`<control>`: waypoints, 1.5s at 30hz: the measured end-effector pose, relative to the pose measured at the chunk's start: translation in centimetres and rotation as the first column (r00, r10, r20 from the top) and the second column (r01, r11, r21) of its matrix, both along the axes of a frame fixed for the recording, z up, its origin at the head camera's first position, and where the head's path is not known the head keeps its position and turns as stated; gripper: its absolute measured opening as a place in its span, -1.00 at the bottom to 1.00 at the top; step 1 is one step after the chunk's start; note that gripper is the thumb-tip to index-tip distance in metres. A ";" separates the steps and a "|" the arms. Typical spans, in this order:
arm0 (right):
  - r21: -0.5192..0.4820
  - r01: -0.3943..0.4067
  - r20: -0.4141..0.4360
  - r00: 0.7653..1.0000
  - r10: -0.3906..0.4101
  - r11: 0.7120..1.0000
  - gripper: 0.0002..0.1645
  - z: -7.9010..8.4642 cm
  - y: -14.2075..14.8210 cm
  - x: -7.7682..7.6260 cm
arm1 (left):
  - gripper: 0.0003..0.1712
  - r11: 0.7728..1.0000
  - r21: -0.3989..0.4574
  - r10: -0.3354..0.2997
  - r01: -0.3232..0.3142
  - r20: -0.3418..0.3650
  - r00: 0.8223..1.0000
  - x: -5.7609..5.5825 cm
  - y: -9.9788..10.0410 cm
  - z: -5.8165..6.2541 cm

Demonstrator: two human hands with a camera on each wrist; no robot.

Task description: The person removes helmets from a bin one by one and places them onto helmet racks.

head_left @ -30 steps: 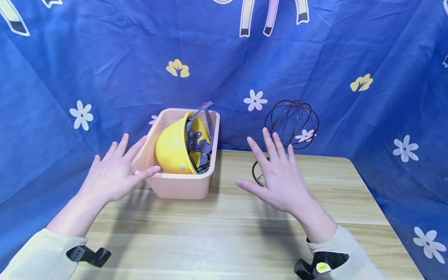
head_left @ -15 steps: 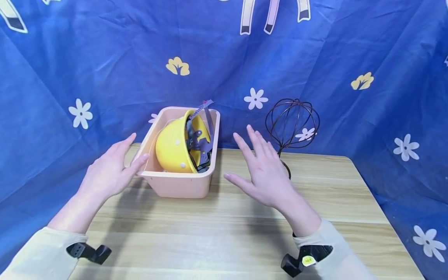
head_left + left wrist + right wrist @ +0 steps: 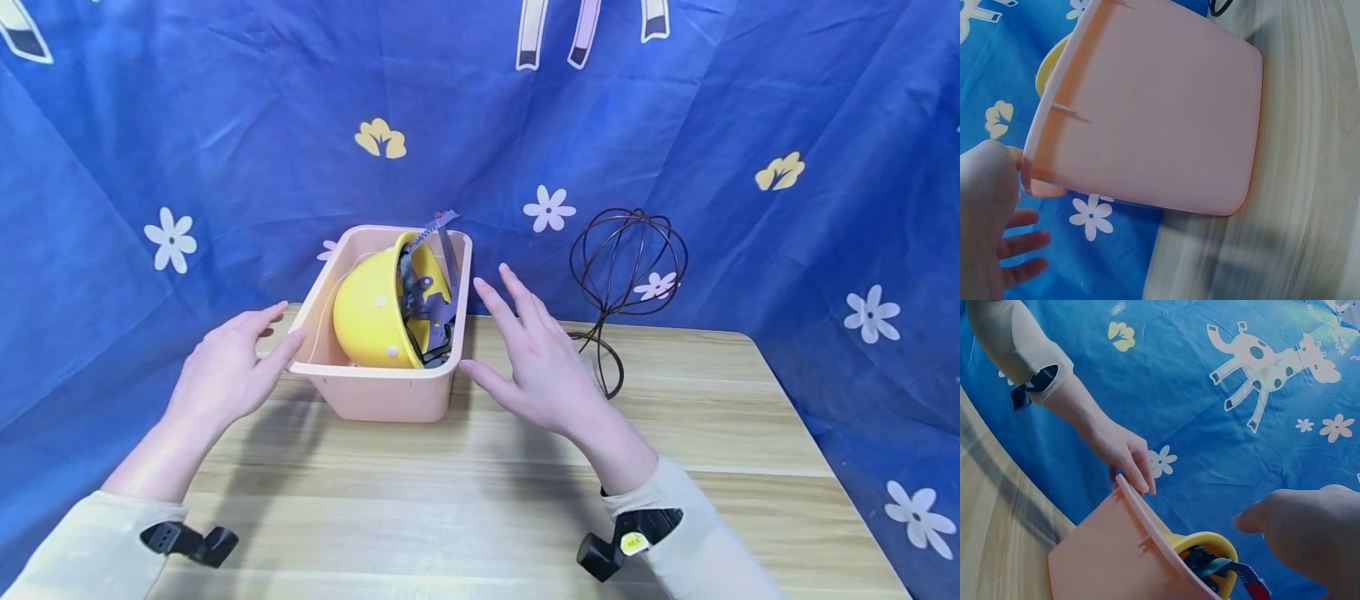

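A yellow hard hat [image 3: 367, 317] lies on its side in a pale pink plastic bin [image 3: 382, 396], its dark inner straps facing right and one strap sticking up above the rim. My left hand [image 3: 225, 367] holds the bin's left rim, thumb over the edge and index finger under the lip, as the left wrist view shows. Just right of the bin, my right hand [image 3: 543, 367] hovers with spread fingers and holds nothing; its fingertips come close to the right rim. From the right wrist view, the hat's yellow brim [image 3: 1216, 540] shows above the bin wall.
Behind my right hand, a dark wire stand [image 3: 630, 262] with a round cage-like top stands at the back of the wooden table [image 3: 450, 517]. A blue cloth [image 3: 465, 108] with flowers and animal legs hangs behind and at both sides.
My right hand has moved left, from in front of the wire stand to beside the bin. My left hand has drawn its fingers in and lowered onto the bin's left rim.
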State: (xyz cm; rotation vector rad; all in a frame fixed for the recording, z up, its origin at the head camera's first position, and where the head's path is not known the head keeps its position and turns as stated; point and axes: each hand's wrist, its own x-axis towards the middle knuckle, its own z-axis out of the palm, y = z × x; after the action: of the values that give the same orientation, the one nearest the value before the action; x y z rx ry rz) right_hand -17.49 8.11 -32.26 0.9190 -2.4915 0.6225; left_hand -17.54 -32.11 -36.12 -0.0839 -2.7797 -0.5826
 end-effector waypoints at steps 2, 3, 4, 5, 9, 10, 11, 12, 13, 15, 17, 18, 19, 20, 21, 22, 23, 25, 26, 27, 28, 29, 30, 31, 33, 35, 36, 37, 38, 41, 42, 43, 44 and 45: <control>-0.013 -0.004 0.015 1.000 0.004 1.000 0.10 -0.1 -0.3 -0.1 | -0.20 1.000 0.013 -0.007 0.007 -0.010 1.000 0.0 0.0 -0.2; -0.020 -0.008 0.020 1.000 0.008 1.000 0.10 -0.1 -0.4 -0.2 | -0.22 1.000 0.019 -0.012 0.012 -0.016 1.000 0.0 0.0 -0.3; -0.027 -0.012 0.025 1.000 0.013 1.000 0.10 -0.1 -0.5 -0.3 | -0.23 0.999 0.027 -0.017 0.017 -0.020 1.000 0.0 0.0 -0.4; -0.035 -0.018 0.028 0.999 0.019 0.999 0.10 -0.1 -0.7 -0.3 | -0.26 0.999 0.034 -0.022 0.023 -0.027 0.999 -0.1 0.0 -0.6; -0.060 -0.034 0.050 0.998 0.037 0.998 0.08 -0.2 -1.2 -0.6 | -0.35 0.997 0.073 -0.032 0.035 -0.049 0.998 -0.2 0.0 -1.1; -0.064 -0.036 0.056 0.998 0.040 0.997 0.07 -0.2 -1.3 -0.7 | -0.37 0.995 0.089 -0.035 0.041 -0.062 0.997 -0.3 0.0 -1.2; -0.067 -0.039 0.061 0.997 0.043 0.997 0.07 -0.2 -1.5 -0.7 | -0.38 0.993 0.106 -0.036 0.043 -0.070 0.997 -0.3 0.0 -1.3; -0.071 -0.042 0.068 0.997 0.046 0.997 0.07 -0.2 -1.6 -0.8 | -0.39 0.992 0.123 -0.032 0.041 -0.076 0.997 -0.3 0.0 -1.4; -0.074 -0.044 0.074 0.996 0.049 0.996 0.07 -0.2 -1.8 -0.8 | -0.40 0.989 0.140 -0.027 0.037 -0.078 0.997 -0.3 0.0 -1.5; -0.083 -0.053 0.083 0.995 0.060 0.995 0.07 -0.3 -2.0 -0.9 | -0.41 0.985 0.172 -0.012 0.025 -0.078 0.997 -0.4 0.1 -1.6; -0.100 -0.069 0.089 0.993 0.078 0.993 0.06 -0.3 -2.3 -1.1 | -0.42 0.981 0.195 0.009 0.006 -0.076 0.997 -0.3 0.2 -1.5; -0.109 -0.074 0.094 0.992 0.085 0.991 0.05 -0.4 -2.4 -1.1 | -0.44 0.979 0.201 0.018 -0.001 -0.080 0.997 -0.4 0.2 -1.5; -0.119 -0.082 0.098 0.991 0.094 0.989 0.05 -0.4 -2.5 -1.2 | -0.45 0.978 0.210 0.023 -0.005 -0.085 0.996 -0.4 0.3 -1.5; -0.131 -0.089 0.103 0.989 0.103 0.987 0.04 -0.5 -2.7 -1.3 | -0.47 0.977 0.215 0.029 -0.008 -0.094 0.995 -0.4 0.4 -1.4; -0.144 -0.097 0.107 0.988 0.113 0.985 0.04 -0.5 -2.8 -1.4 | -0.49 0.975 0.224 0.034 -0.010 -0.101 0.994 -0.4 0.5 -1.4; -0.156 -0.102 0.113 0.986 0.120 0.983 0.03 -0.5 -2.9 -1.4 | -0.50 0.972 0.235 0.039 -0.013 -0.108 0.993 -0.4 0.6 -1.4; -0.168 -0.107 0.119 0.985 0.128 0.980 0.03 -0.5 -3.0 -1.5 | -0.51 0.969 0.248 0.046 -0.017 -0.110 0.993 -0.4 0.7 -1.4; -0.188 -0.111 0.136 0.981 0.138 0.976 0.02 -0.6 -3.2 -1.6 | -0.52 0.962 0.269 0.068 -0.038 -0.102 0.992 -0.4 1.0 -1.5; -0.196 -0.109 0.148 0.979 0.139 0.974 0.02 -0.6 -3.3 -1.6 | -0.52 0.959 0.280 0.081 -0.052 -0.094 0.992 -0.3 1.1 -1.5; -0.206 -0.109 0.159 0.977 0.143 0.972 0.02 -0.6 -3.5 -1.6 | -0.52 0.954 0.292 0.095 -0.066 -0.086 0.992 -0.3 1.3 -1.5; -0.217 -0.107 0.174 0.974 0.146 0.970 0.02 -0.6 -3.6 -1.7 | -0.52 0.950 0.302 0.108 -0.079 -0.080 0.991 -0.2 1.4 -1.5; -0.227 -0.104 0.186 0.971 0.148 0.968 0.02 -0.6 -3.7 -1.8 | -0.52 0.947 0.309 0.121 -0.092 -0.075 0.990 -0.2 1.5 -1.5; -0.236 -0.102 0.197 0.969 0.150 0.966 0.01 -0.6 -3.8 -1.8 | -0.52 0.943 0.316 0.132 -0.103 -0.070 0.989 -0.2 1.6 -1.5; -0.247 -0.102 0.206 0.966 0.155 0.964 0.01 -0.7 -3.9 -1.9 | -0.52 0.939 0.325 0.140 -0.111 -0.066 0.988 -0.2 1.7 -1.5; -0.267 -0.102 0.218 0.962 0.164 0.958 0.00 -0.8 -4.2 -2.1 | -0.53 0.932 0.343 0.147 -0.119 -0.058 0.987 -0.2 1.7 -1.5; -0.277 -0.102 0.222 0.961 0.167 0.955 0.00 -0.9 -4.4 -2.2 | -0.52 0.926 0.359 0.142 -0.116 -0.047 0.989 -0.3 1.7 -1.4; -0.283 -0.105 0.224 0.959 0.172 0.953 0.00 -0.9 -4.5 -2.3 | -0.52 0.924 0.365 0.137 -0.113 -0.040 0.990 -0.3 1.7 -1.4; -0.288 -0.107 0.225 0.958 0.176 0.952 -0.01 -1.0 -4.6 -2.4 | -0.52 0.923 0.370 0.131 -0.109 -0.033 0.991 -0.3 1.7 -1.3; -0.293 -0.110 0.227 0.957 0.180 0.950 -0.01 -1.0 -4.7 -2.5 | -0.52 0.921 0.374 0.123 -0.105 -0.024 0.992 -0.4 1.7 -1.3; -0.313 -0.123 0.225 0.954 0.200 0.942 -0.02 -1.1 -5.2 -2.7 | -0.50 0.919 0.380 0.107 -0.100 0.002 0.994 -0.4 1.7 -1.1; -0.324 -0.127 0.227 0.952 0.207 0.938 -0.03 -1.1 -5.4 -2.8 | -0.50 0.918 0.385 0.104 -0.101 0.012 0.994 -0.4 1.7 -1.1; -0.333 -0.130 0.228 0.950 0.213 0.934 -0.04 -1.2 -5.5 -2.9 | -0.50 0.916 0.389 0.103 -0.102 0.019 0.995 -0.4 1.7 -1.1; -0.339 -0.129 0.229 0.949 0.215 0.932 -0.04 -1.2 -5.7 -2.9 | -0.49 0.914 0.393 0.102 -0.104 0.026 0.994 -0.4 1.8 -1.1; -0.349 -0.128 0.232 0.948 0.218 0.928 -0.05 -1.2 -5.9 -3.0 | -0.48 0.911 0.398 0.103 -0.108 0.033 0.994 -0.4 1.8 -1.1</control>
State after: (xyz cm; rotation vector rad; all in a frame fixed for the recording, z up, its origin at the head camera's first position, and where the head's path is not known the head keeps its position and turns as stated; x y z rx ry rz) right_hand -20.50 2.24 -33.45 0.9848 -2.4344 1.2582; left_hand -17.92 -30.32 -37.19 0.1585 -2.5939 -1.1082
